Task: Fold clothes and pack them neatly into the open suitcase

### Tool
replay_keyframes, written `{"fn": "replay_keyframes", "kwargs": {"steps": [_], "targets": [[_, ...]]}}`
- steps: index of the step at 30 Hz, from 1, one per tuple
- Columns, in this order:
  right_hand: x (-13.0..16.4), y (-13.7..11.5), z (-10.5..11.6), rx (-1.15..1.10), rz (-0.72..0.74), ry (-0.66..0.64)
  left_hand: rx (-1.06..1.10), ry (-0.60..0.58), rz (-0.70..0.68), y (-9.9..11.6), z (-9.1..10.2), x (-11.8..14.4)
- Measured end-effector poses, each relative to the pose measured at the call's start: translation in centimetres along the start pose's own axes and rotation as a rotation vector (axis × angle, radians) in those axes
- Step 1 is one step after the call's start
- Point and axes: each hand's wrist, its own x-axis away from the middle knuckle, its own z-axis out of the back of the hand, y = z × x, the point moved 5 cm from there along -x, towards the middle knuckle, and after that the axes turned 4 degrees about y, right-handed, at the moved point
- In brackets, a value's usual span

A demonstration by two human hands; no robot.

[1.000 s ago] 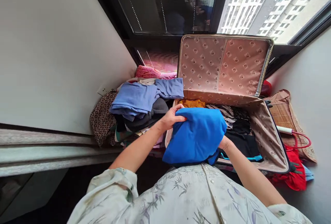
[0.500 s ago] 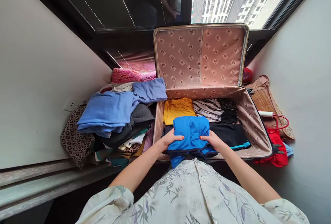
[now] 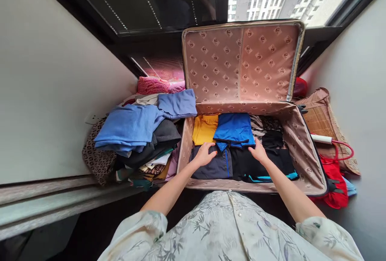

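Blue folded garment [image 3: 233,127], smooth with dark edging, lies inside the fabric-lined suitcase [image 3: 306,156], beside the yellow garment [image 3: 202,130]. Left hand [image 3: 206,154]: grip released, fingers spread. Right hand [image 3: 258,151]: at the blue cloth's near corner; grip state cannot be determined. Striped garment [image 3: 256,122]: partly covered.
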Motion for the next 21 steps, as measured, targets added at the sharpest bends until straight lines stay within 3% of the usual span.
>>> {"fn": "replay_keyframes", "kwargs": {"steps": [3,5,7,9,12,16,21], "targets": [[1.6,2.5,-1.1,-0.032,-0.084,-0.051,-0.157,0.283,-0.212,1.7,7.2,4.8],[1.7,3.4,-1.7,-0.035,-0.087,-0.058,-0.302,0.559,-0.213,2.5,13.7,7.2],[1.4,3.2,-2.5,-0.046,-0.044,-0.086,-0.454,0.810,-0.099,2.2,20.6,8.9],[1.2,1.8,-3.3,-0.069,0.009,-0.127,-0.553,0.985,0.102,0.7,26.8,10.0],[1.3,-1.5,-4.6,-0.128,0.069,-0.181,-0.530,1.079,0.410,-3.0,33.8,10.2],[2.2,-6.0,-6.3,-0.209,0.118,-0.253,-0.324,0.979,0.561,-7.1,38.5,8.9],[4.1,-7.8,-7.5,-0.224,0.158,-0.341,-0.189,0.994,0.544,-7.0,40.1,8.0]]}}
